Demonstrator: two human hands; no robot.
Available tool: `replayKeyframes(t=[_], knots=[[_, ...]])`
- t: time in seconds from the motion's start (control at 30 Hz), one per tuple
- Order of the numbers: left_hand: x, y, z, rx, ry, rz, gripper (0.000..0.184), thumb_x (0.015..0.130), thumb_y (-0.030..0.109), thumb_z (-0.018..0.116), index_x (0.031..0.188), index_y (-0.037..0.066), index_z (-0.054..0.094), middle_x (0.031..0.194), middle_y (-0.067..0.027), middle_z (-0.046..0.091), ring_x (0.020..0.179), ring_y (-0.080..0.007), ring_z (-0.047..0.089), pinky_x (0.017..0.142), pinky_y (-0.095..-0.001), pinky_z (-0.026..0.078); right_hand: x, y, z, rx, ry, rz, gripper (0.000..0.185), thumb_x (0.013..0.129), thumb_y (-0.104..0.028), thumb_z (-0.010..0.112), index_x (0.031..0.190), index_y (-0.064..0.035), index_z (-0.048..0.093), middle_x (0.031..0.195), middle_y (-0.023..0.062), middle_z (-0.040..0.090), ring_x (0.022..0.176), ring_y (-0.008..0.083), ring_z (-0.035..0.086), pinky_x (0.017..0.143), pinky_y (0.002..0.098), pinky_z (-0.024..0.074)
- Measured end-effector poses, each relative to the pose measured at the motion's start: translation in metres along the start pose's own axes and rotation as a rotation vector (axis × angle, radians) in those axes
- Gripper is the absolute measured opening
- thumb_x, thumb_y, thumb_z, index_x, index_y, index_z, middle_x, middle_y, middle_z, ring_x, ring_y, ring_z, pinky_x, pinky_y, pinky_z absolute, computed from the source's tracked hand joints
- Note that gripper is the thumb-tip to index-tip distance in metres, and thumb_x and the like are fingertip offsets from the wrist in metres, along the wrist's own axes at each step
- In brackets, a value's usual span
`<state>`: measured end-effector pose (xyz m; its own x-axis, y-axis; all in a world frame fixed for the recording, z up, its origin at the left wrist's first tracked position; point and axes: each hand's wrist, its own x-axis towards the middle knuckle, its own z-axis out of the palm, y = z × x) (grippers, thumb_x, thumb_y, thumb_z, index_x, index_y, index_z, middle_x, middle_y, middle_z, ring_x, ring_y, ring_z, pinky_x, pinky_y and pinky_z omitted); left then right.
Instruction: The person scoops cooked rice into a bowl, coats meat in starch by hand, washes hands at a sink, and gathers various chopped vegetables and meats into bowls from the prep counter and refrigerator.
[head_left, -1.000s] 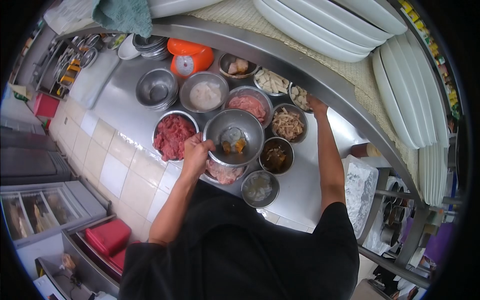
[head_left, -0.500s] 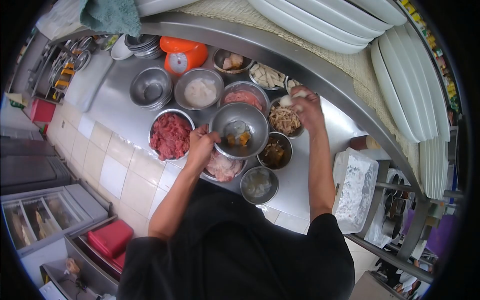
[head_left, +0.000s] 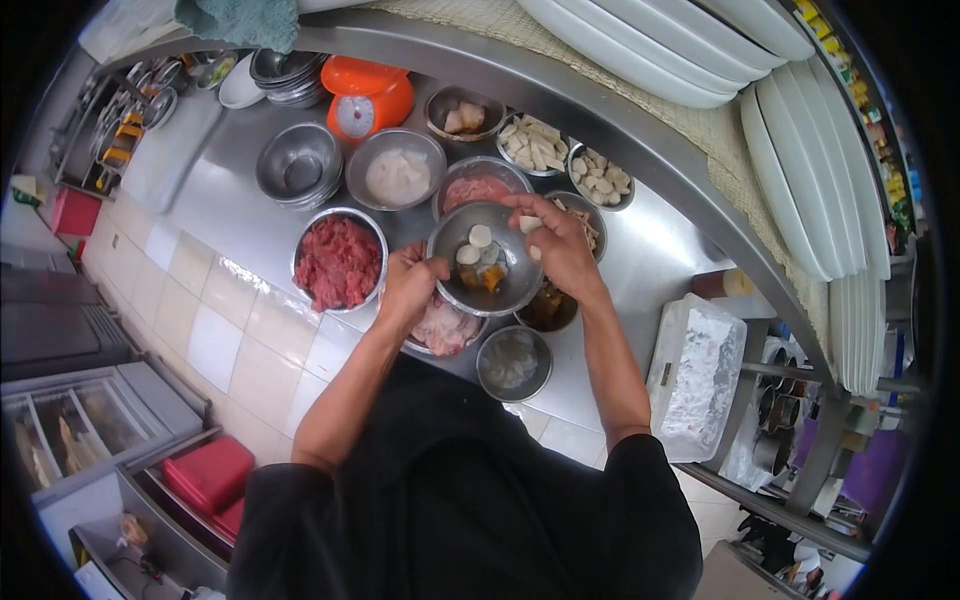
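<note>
My left hand (head_left: 405, 287) grips the left rim of a steel bowl (head_left: 522, 275), tilted above other bowls. Inside it are two pale round slices (head_left: 480, 236), orange-brown pieces (head_left: 490, 280) and translucent pieces. Over its right rim, my right hand (head_left: 562, 248) pinches more pale slices (head_left: 530, 224). A bowl of similar pale slices (head_left: 601, 178) sits beyond that hand, which partly covers a bowl of light brown strips (head_left: 590, 215). Close by are dark pieces (head_left: 548, 310), pale raw meat (head_left: 443, 328), red raw meat (head_left: 340, 262) and translucent pieces in liquid (head_left: 513, 365).
An orange scale (head_left: 368, 100) and stacked steel bowls (head_left: 300, 165) stand farther back on the steel counter (head_left: 230, 185). White plates (head_left: 800, 170) fill the overhead shelf, whose metal edge (head_left: 440, 45) curves across. A white-dusted plastic tub (head_left: 700, 375) is at right.
My right hand has come left from the bowl of pale slices to the held bowl, where two slices now lie. The held bowl has shifted slightly right.
</note>
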<state>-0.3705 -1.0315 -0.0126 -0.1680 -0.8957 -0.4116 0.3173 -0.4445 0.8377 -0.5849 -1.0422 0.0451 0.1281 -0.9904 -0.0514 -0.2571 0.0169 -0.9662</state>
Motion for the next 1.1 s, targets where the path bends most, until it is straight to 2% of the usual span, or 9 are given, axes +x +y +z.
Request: replayKeyframes(t=[0.07,0.2,0.27,0.33,0.37,0.5,0.73,0.83,1.1], knots=[[-0.005,0.006,0.002,0.004,0.039,0.021,0.013,0.066,-0.005,0.054,0.077,-0.003,0.06,0.06,-0.0061,0.056,0.042,-0.0116,0.049,0.036,-0.0242,0.037,-0.008,-0.008,0.007,-0.047,-0.017,-0.017,0.038,0.082,-0.002,0.057,0.12,-0.0082,0.058,0.098,0.0028,0.061,0.066,0.0057,0.05,0.059,0.0199,0.043],[-0.001,-0.001,-0.005,-0.045,0.03,0.127,0.019,0.066,-0.005,0.053,0.082,-0.005,0.062,0.067,-0.0055,0.06,0.05,-0.0115,0.053,0.044,-0.024,0.041,-0.023,-0.032,0.029,-0.333,0.009,-0.16,0.033,0.085,-0.006,0.058,0.118,-0.0067,0.058,0.106,0.0095,0.059,0.085,0.0178,0.057,0.073,0.0283,0.0478],[-0.005,0.004,-0.005,-0.078,0.019,0.136,0.022,0.065,-0.007,0.052,0.084,-0.005,0.062,0.077,-0.0059,0.064,0.066,-0.0126,0.058,0.062,-0.0245,0.045,-0.025,-0.024,0.043,-0.401,0.071,-0.33,0.033,0.085,-0.008,0.059,0.119,-0.0069,0.058,0.113,0.0131,0.057,0.097,0.0256,0.058,0.081,0.0334,0.0479],[-0.007,0.006,-0.009,-0.105,0.014,0.14,0.02,0.065,-0.008,0.051,0.082,-0.005,0.062,0.076,-0.0063,0.063,0.065,-0.0125,0.057,0.06,-0.0242,0.045,-0.029,-0.025,0.051,-0.372,-0.042,-0.244,0.035,0.085,-0.012,0.063,0.119,-0.0087,0.058,0.122,0.0161,0.052,0.107,0.0328,0.055,0.088,0.0376,0.0454],[-0.007,0.006,-0.011,-0.098,0.022,0.132,0.019,0.065,-0.009,0.051,0.081,-0.004,0.061,0.076,-0.0063,0.063,0.064,-0.0124,0.057,0.059,-0.0239,0.044,-0.031,-0.021,0.054,-0.368,-0.033,-0.271,0.034,0.083,-0.011,0.065,0.117,-0.0085,0.06,0.121,0.015,0.054,0.111,0.0308,0.054,0.093,0.0372,0.043],[-0.01,0.005,-0.02,-0.055,0.074,0.136,0.016,0.066,-0.01,0.05,0.077,-0.003,0.06,0.073,-0.006,0.062,0.062,-0.0117,0.055,0.058,-0.0232,0.043,-0.021,-0.015,0.018,-0.404,0.234,-0.369,0.033,0.078,-0.006,0.067,0.111,-0.0079,0.064,0.115,0.0131,0.06,0.109,0.0288,0.056,0.091,0.0365,0.0453],[-0.015,0.009,-0.029,-0.065,0.108,0.145,0.016,0.067,-0.01,0.049,0.077,-0.003,0.059,0.071,-0.0058,0.061,0.061,-0.0114,0.055,0.056,-0.0231,0.042,0.02,0.082,-0.076,-1.085,0.12,0.33,0.052,0.07,-0.018,0.073,0.119,-0.0203,0.057,0.108,0.0137,0.059,0.105,0.0327,0.057,0.086,0.0406,0.0481],[-0.017,0.01,-0.03,-0.055,0.094,0.132,0.016,0.067,-0.01,0.049,0.077,-0.004,0.059,0.071,-0.0061,0.061,0.061,-0.0114,0.055,0.056,-0.0234,0.042,0.025,0.12,-0.075,-1.1,0.062,0.232,0.056,0.07,-0.02,0.073,0.122,-0.0224,0.053,0.108,0.0148,0.057,0.107,0.0353,0.054,0.087,0.0421,0.0479],[-0.014,0.011,-0.025,-0.028,0.117,0.108,0.014,0.067,-0.009,0.051,0.077,-0.005,0.06,0.073,-0.0078,0.063,0.06,-0.0118,0.055,0.055,-0.0234,0.043,0.031,0.15,-0.083,-0.975,0.155,0.089,0.041,0.064,-0.013,0.072,0.103,-0.0131,0.063,0.098,0.016,0.057,0.095,0.0372,0.057,0.081,0.0456,0.0472]])
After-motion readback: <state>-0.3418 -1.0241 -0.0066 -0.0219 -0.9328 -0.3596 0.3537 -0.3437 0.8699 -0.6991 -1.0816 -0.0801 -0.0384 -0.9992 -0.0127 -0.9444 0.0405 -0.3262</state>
